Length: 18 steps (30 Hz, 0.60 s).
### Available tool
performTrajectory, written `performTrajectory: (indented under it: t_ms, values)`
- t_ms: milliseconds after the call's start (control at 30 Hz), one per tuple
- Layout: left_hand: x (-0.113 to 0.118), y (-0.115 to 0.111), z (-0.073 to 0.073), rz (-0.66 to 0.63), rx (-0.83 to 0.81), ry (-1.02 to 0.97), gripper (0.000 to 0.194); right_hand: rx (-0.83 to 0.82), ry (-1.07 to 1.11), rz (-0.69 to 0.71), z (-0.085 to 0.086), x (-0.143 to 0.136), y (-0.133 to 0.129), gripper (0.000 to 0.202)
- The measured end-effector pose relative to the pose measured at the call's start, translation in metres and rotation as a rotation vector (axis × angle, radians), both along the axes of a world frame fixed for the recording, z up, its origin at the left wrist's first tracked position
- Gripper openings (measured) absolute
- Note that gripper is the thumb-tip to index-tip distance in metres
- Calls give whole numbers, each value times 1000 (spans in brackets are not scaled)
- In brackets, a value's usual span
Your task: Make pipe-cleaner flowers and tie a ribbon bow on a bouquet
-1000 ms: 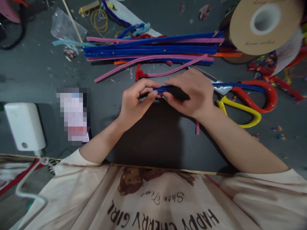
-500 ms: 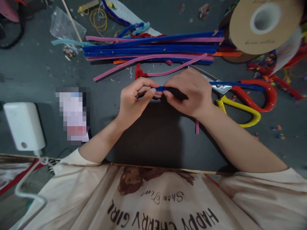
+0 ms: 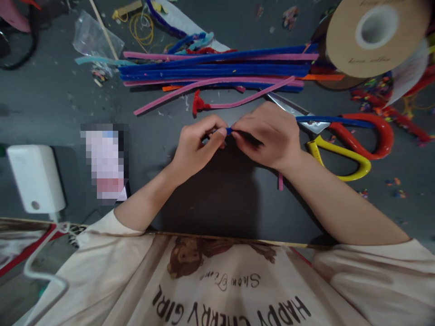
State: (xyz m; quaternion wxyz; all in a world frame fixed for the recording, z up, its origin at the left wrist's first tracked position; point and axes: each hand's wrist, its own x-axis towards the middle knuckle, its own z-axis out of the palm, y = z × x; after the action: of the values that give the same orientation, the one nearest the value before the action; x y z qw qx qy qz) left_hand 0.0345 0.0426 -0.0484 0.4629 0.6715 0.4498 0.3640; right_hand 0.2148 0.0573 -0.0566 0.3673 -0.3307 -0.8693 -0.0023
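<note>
Between my two hands is a blue pipe cleaner point(image 3: 229, 131), pinched at both sides of a short visible stretch. My left hand point(image 3: 200, 142) closes thumb and fingers on it, and the part inside the hand is mostly hidden. My right hand point(image 3: 270, 136) pinches it with thumb and forefinger, palm down. A long blue length comes out behind the right hand and crosses the scissors point(image 3: 355, 167), which have a red and a yellow handle loop. Just beyond my fingers lies a pink pipe cleaner point(image 3: 238, 103) with a twisted red piece point(image 3: 200, 104) at its left end.
A bundle of blue and pink pipe cleaners point(image 3: 217, 70) lies across the table beyond my hands. A ribbon spool point(image 3: 336, 40) stands at far right. On the left are a phone point(image 3: 105, 163) with a blurred screen and a white power bank point(image 3: 36, 179) with a cable.
My hands have drawn slightly closer together and nearer to me, and less of the blue pipe cleaner shows between the fingertips. Both hands still grip it.
</note>
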Motion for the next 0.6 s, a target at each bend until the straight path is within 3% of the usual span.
performTrajectory:
  t_ms: [267, 600]
  values:
    - [0, 2, 2, -48, 51, 91, 30, -12, -2, 20, 0, -1, -1, 3]
    - [-2, 1, 5, -50, -5, -33, 32, -158, -34, 12, 3, 0, -4, 21]
